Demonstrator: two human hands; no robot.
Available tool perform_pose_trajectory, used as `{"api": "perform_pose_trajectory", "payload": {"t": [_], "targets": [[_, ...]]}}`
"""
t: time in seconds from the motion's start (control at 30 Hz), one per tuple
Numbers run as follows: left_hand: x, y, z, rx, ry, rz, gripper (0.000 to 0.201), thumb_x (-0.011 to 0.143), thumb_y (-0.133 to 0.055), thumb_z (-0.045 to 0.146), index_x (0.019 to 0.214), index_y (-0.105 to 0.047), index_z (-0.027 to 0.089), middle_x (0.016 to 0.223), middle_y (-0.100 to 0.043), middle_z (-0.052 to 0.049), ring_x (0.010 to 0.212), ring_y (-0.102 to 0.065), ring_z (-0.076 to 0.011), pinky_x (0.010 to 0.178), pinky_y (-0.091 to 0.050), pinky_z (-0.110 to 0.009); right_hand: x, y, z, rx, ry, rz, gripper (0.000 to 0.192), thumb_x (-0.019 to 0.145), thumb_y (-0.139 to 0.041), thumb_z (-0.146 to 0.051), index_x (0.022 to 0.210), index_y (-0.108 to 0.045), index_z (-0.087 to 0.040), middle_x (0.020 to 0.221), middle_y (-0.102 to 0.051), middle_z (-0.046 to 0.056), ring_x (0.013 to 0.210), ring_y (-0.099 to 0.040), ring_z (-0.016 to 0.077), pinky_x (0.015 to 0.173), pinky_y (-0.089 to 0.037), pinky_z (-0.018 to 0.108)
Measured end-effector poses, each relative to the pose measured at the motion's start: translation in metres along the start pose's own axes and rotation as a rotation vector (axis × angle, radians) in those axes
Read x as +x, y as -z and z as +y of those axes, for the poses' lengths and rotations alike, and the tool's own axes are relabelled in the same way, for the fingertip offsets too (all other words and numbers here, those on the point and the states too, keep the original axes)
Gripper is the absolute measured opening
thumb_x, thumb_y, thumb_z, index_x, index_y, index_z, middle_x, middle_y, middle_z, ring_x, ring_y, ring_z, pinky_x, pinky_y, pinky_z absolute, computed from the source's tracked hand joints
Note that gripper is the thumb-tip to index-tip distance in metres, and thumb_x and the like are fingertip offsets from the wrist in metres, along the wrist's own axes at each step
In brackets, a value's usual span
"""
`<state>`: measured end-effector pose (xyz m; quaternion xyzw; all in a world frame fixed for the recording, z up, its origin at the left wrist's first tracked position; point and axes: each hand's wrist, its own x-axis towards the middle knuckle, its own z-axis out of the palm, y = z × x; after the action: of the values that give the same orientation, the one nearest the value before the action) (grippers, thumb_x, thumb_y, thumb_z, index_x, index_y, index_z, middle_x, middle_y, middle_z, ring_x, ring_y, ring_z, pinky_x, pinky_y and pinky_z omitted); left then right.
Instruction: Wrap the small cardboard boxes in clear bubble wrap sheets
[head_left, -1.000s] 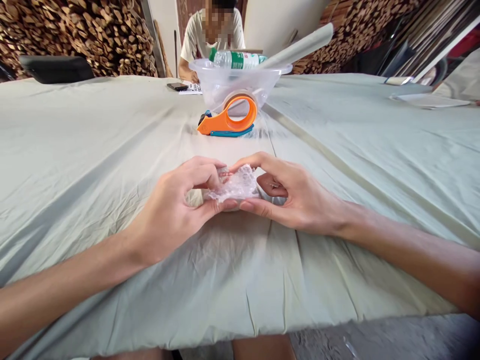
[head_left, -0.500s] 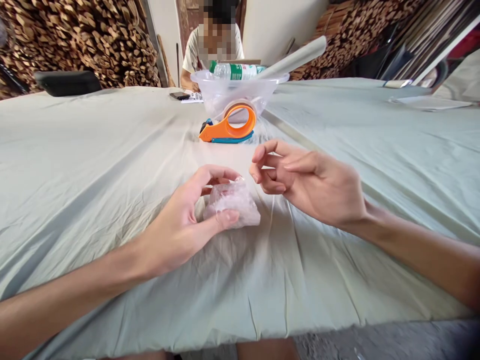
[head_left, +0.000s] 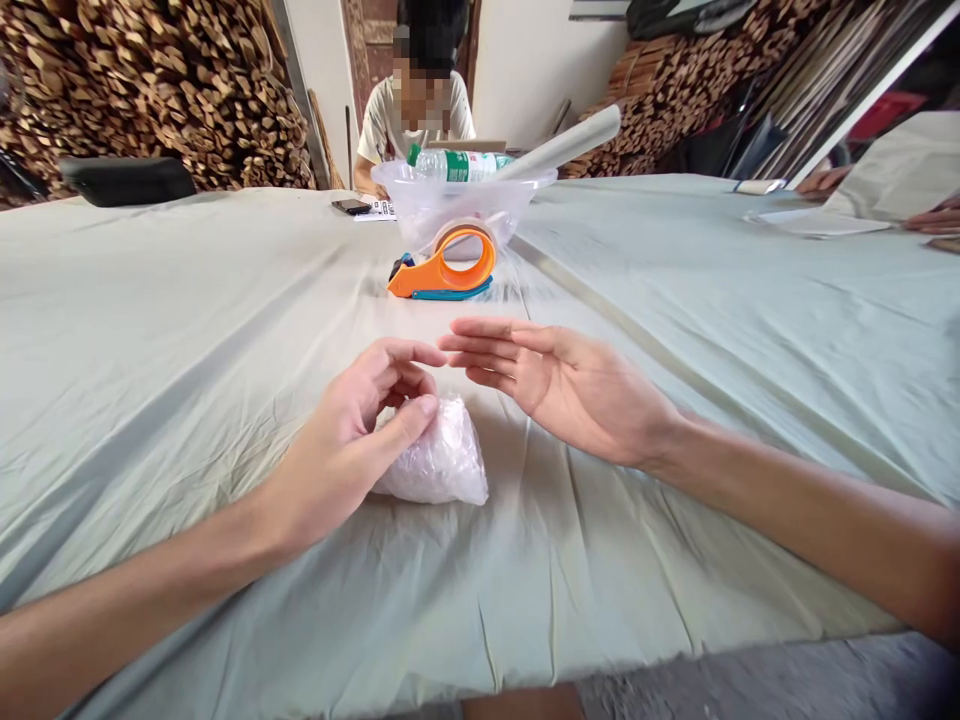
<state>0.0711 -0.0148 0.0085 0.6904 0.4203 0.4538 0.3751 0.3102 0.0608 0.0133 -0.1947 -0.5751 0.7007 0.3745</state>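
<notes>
A small bundle wrapped in clear bubble wrap (head_left: 448, 455) lies on the pale green cloth near the table's front edge. Over its left side hovers my left hand (head_left: 367, 420), thumb and fingers apart; the thumb overlaps the top of the bundle, and whether it touches cannot be made out. Beyond the bundle, to the right, my right hand (head_left: 555, 385) is held in the air with fingers stretched out and nothing in it. Its fingertips come close to those of the left hand. An orange tape dispenser (head_left: 427, 278) with a blue base stands farther back.
Behind the dispenser is a translucent plastic basin (head_left: 517, 212) holding a green-labelled bottle (head_left: 461, 167) and a long white roll (head_left: 562, 143). A person (head_left: 382, 115) sits across the table beside a phone (head_left: 351, 207). Another person's hand (head_left: 937, 220) and papers (head_left: 825, 222) are at right.
My left fingers have lifted from their grasp around the bundle, which now sits lower and nearer. My right hand has moved left and its curled fingers have straightened. The view has shifted slightly.
</notes>
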Motion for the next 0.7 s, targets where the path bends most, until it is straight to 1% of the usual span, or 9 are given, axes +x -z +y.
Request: {"api": "perform_pose_trajectory", "payload": {"t": [0.1,0.2,0.27,0.33,0.4,0.43,0.57,0.63,0.7], "targets": [[0.003,-0.003,-0.002,-0.002,-0.009,-0.016,0.027,0.103,-0.064,0.025,0.13,-0.064,0.026,0.097,-0.069,-0.001,0.086,-0.068,-0.0144,0.071,-0.057,-0.026,-0.002,-0.004,-0.007,-0.083,0.08,0.003,0.033,0.117,-0.05,-0.028,0.141,-0.071,-0.02,0.16,-0.068,0.007,0.15,-0.064,0.018,0.137,-0.042,0.039],[0.004,-0.004,-0.001,0.112,-0.098,0.093,0.016,0.101,-0.068,0.022,0.116,-0.063,0.025,0.101,-0.069,0.0,0.087,-0.067,-0.0136,0.073,-0.056,-0.028,-0.004,-0.014,-0.02,-0.089,0.127,0.027,0.034,0.118,-0.045,-0.026,0.143,-0.068,-0.022,0.165,-0.064,0.003,0.155,-0.06,0.0159,0.14,-0.038,0.041],[0.002,-0.005,0.001,0.313,-0.263,0.216,0.013,0.101,-0.071,0.017,0.105,-0.062,0.024,0.1,-0.067,0.001,0.089,-0.064,-0.0128,0.078,-0.056,-0.028,-0.006,-0.026,-0.027,-0.047,0.144,0.025,0.034,0.116,-0.044,-0.02,0.142,-0.066,-0.022,0.164,-0.065,0.003,0.156,-0.059,0.015,0.14,-0.039,0.041],[-0.002,-0.006,0.002,0.514,-0.488,0.271,0.017,0.102,-0.07,0.009,0.1,-0.06,0.023,0.095,-0.066,0.003,0.089,-0.063,-0.0118,0.082,-0.056,-0.026,-0.008,-0.038,-0.03,0.032,0.139,0.024,0.033,0.113,-0.045,-0.018,0.139,-0.064,-0.021,0.161,-0.068,0.004,0.155,-0.06,0.0154,0.14,-0.039,0.042],[-0.006,-0.008,0.003,0.615,-0.674,0.248,0.02,0.104,-0.065,0.002,0.101,-0.061,0.022,0.093,-0.068,0.003,0.087,-0.064,-0.0105,0.082,-0.057,-0.024,-0.009,-0.049,-0.029,0.13,0.115,0.041,0.03,0.113,-0.046,-0.022,0.138,-0.063,-0.02,0.159,-0.07,0.007,0.153,-0.062,0.0173,0.139,-0.04,0.04],[-0.008,-0.009,0.003,0.636,-0.729,0.222,0.021,0.105,-0.063,0.001,0.103,-0.062,0.021,0.094,-0.07,0.003,0.088,-0.066,-0.0101,0.082,-0.057,-0.023,-0.01,-0.053,-0.029,0.175,0.102,0.052,0.03,0.113,-0.047,-0.026,0.138,-0.063,-0.019,0.158,-0.07,0.009,0.152,-0.063,0.0187,0.139,-0.041,0.04],[-0.01,-0.009,0.001,0.702,-0.789,0.126,0.016,0.109,-0.06,0.003,0.107,-0.066,0.018,0.096,-0.075,0.001,0.087,-0.071,-0.0119,0.081,-0.06,-0.025,-0.012,-0.061,-0.027,0.274,0.071,0.038,0.043,0.115,-0.045,-0.044,0.144,-0.06,-0.015,0.156,-0.07,0.014,0.154,-0.061,0.0221,0.139,-0.04,0.04],[-0.01,-0.008,0.001,0.739,-0.837,0.114,0.01,0.109,-0.064,0.008,0.106,-0.067,0.017,0.095,-0.078,-0.001,0.089,-0.074,-0.0137,0.083,-0.061,-0.027,-0.013,-0.062,-0.027,0.265,0.07,-0.01,0.052,0.117,-0.039,-0.052,0.15,-0.056,-0.016,0.161,-0.066,0.014,0.158,-0.057,0.0208,0.14,-0.036,0.039],[-0.011,-0.008,0.002,0.757,-0.882,0.139,0.007,0.109,-0.067,0.01,0.106,-0.068,0.017,0.095,-0.08,-0.001,0.09,-0.076,-0.0151,0.084,-0.062,-0.029,-0.013,-0.061,-0.027,0.208,0.043,-0.073,0.063,0.118,-0.031,-0.062,0.159,-0.049,-0.018,0.169,-0.059,0.012,0.164,-0.049,0.0189,0.143,-0.029,0.041]]}}
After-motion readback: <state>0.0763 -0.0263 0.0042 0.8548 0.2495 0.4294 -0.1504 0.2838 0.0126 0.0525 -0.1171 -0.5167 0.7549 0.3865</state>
